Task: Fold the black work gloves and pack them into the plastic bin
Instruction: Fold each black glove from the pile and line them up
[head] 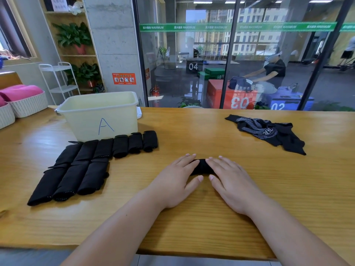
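Folded black glove [201,167], a compact dark roll lying crosswise on the wooden table [192,217] near its middle, directly ahead of me. My left hand [176,181] and right hand [228,179] both lie flat on it with straight, spread fingers, pressing down on its ends and grasping nothing; only the roll's centre shows between them. To the left, apart from the roll, the finished folded gloves [76,169] lie in two tight rows, each piece touching its neighbour, some showing pale grip dots at their ends. The back row lies just in front of the plastic bin [99,116], a cream, open-topped tub marked with a blue handwritten "A", so these rows lie between the roll and the bin's near wall. To the right and farther back, well apart from my hands, the unfolded gloves [269,133] lie in a loose flat heap, black with a dotted grey palm pattern facing up. At the far left edge stand white wicker baskets [28,106] holding pink towels [21,92]. Bare wood lies around the roll on its near, far and right sides. The table's near edge runs under my forearms, and its far edge meets a glass partition [249,64].
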A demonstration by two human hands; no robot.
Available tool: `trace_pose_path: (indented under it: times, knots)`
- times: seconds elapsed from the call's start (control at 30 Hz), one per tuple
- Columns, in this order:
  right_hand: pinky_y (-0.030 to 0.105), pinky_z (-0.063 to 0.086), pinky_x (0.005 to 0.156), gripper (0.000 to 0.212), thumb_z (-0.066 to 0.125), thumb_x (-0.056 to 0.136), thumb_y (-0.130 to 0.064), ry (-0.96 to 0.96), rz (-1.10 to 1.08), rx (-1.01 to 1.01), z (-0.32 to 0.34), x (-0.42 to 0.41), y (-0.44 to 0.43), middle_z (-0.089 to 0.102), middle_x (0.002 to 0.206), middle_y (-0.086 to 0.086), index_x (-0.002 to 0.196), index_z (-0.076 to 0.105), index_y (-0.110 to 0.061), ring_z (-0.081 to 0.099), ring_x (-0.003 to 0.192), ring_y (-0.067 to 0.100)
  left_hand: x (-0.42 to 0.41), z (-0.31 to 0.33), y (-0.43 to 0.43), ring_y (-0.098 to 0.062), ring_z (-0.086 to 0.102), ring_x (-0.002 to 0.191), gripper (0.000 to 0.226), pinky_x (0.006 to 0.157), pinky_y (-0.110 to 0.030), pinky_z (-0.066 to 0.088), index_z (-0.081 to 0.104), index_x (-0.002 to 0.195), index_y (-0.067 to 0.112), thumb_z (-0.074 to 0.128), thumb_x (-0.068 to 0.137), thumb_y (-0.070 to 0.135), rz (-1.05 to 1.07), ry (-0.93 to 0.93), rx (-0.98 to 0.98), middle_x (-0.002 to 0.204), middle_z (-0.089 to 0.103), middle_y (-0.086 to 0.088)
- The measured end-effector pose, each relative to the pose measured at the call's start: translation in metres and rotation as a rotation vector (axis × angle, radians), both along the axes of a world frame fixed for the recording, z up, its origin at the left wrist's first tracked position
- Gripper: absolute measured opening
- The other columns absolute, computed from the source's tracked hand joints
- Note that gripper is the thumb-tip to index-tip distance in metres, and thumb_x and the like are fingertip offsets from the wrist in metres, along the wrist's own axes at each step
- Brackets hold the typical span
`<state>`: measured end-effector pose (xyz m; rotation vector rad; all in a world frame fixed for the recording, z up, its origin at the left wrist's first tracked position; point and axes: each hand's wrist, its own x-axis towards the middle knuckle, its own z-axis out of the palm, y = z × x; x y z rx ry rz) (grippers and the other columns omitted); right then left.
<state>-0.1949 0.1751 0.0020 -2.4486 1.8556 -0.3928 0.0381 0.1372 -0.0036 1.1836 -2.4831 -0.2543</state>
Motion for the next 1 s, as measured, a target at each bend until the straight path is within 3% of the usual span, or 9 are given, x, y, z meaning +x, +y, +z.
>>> trace_pose_path:
  times: [0.07, 0.13, 0.23, 0.33, 0.43, 0.57, 0.77, 0.9, 1.0]
  knots:
    - [0.039, 0.024, 0.127, 0.055, 0.027, 0.110, -0.051, -0.051, 0.017, -0.070, 0.002, -0.002, 0.002, 0.037, 0.162, -0.023, 0.162, 0.036, -0.039, 0.021, 0.155, 0.005, 0.002, 0.001, 0.000, -0.011, 0.034, 0.149, 0.059, 0.120, -0.037, 0.038, 0.054, 0.154, 0.025, 0.037, 0.109, 0.059, 0.039, 0.024, -0.133, 0.159, 0.045, 0.012]
    - [0.038, 0.038, 0.115, 0.049, 0.032, 0.109, -0.049, -0.127, 0.027, -0.128, 0.003, -0.004, 0.002, 0.051, 0.142, -0.024, 0.151, 0.053, -0.039, 0.036, 0.141, 0.005, 0.004, 0.002, -0.001, -0.011, 0.046, 0.128, 0.053, 0.105, -0.036, 0.045, 0.067, 0.140, 0.029, 0.037, 0.109, 0.058, 0.092, 0.021, -0.245, 0.136, 0.054, 0.015]
    - [0.036, 0.047, 0.099, 0.036, 0.043, 0.108, -0.045, -0.236, 0.073, -0.179, 0.002, -0.006, 0.001, 0.058, 0.115, -0.027, 0.132, 0.070, -0.041, 0.047, 0.120, 0.002, 0.006, 0.004, -0.002, -0.008, 0.052, 0.110, 0.042, 0.095, -0.035, 0.047, 0.071, 0.128, 0.032, 0.042, 0.108, 0.055, 0.114, 0.064, -0.255, 0.120, 0.055, 0.019]
    - [0.035, 0.050, 0.091, 0.024, 0.054, 0.106, -0.046, -0.299, 0.107, -0.169, 0.002, -0.008, 0.001, 0.062, 0.105, -0.028, 0.119, 0.074, -0.044, 0.052, 0.110, 0.001, 0.007, 0.003, -0.003, -0.005, 0.055, 0.107, 0.029, 0.095, -0.035, 0.049, 0.073, 0.119, 0.033, 0.054, 0.105, 0.050, 0.097, 0.131, -0.210, 0.116, 0.058, 0.021]
    - [0.033, 0.049, 0.097, 0.026, 0.057, 0.105, -0.049, -0.331, 0.124, -0.132, 0.002, -0.007, 0.001, 0.059, 0.121, -0.032, 0.128, 0.069, -0.048, 0.050, 0.121, -0.002, 0.011, 0.003, -0.005, -0.002, 0.059, 0.108, 0.019, 0.096, -0.037, 0.051, 0.074, 0.112, 0.034, 0.065, 0.100, 0.045, 0.082, 0.221, -0.133, 0.114, 0.062, 0.022]
    - [0.034, 0.034, 0.120, 0.042, 0.042, 0.111, -0.052, -0.189, 0.184, -0.015, 0.001, -0.003, -0.003, 0.036, 0.156, -0.042, 0.152, 0.048, -0.054, 0.028, 0.146, -0.007, 0.016, 0.007, -0.004, 0.001, 0.061, 0.113, 0.020, 0.099, -0.030, 0.052, 0.072, 0.118, 0.037, 0.069, 0.099, 0.041, 0.063, 0.293, -0.026, 0.119, 0.063, 0.026]
    - [0.040, 0.027, 0.127, 0.044, 0.038, 0.111, -0.054, -0.190, 0.211, 0.026, 0.006, 0.004, -0.004, 0.030, 0.161, -0.041, 0.155, 0.043, -0.054, 0.019, 0.153, -0.008, 0.033, 0.014, 0.000, 0.000, 0.055, 0.126, 0.032, 0.107, -0.025, 0.047, 0.066, 0.134, 0.038, 0.062, 0.103, 0.044, 0.163, 0.221, -0.107, 0.138, 0.057, 0.027]
    - [0.041, 0.017, 0.131, 0.048, 0.031, 0.113, -0.051, -0.136, 0.215, 0.158, 0.013, 0.017, -0.012, 0.012, 0.168, -0.038, 0.160, 0.028, -0.057, 0.005, 0.160, -0.001, 0.059, 0.013, 0.013, -0.003, 0.052, 0.134, 0.038, 0.111, -0.027, 0.044, 0.062, 0.141, 0.040, 0.059, 0.105, 0.049, 0.234, 0.144, -0.120, 0.147, 0.054, 0.028]
    - [0.044, 0.016, 0.131, 0.050, 0.030, 0.113, -0.052, -0.067, 0.199, 0.184, 0.015, 0.038, -0.014, 0.010, 0.171, -0.031, 0.163, 0.025, -0.053, 0.004, 0.162, 0.006, 0.079, 0.015, 0.024, -0.006, 0.046, 0.142, 0.044, 0.119, -0.031, 0.039, 0.057, 0.148, 0.041, 0.058, 0.104, 0.051, 0.298, 0.089, -0.093, 0.155, 0.047, 0.027]
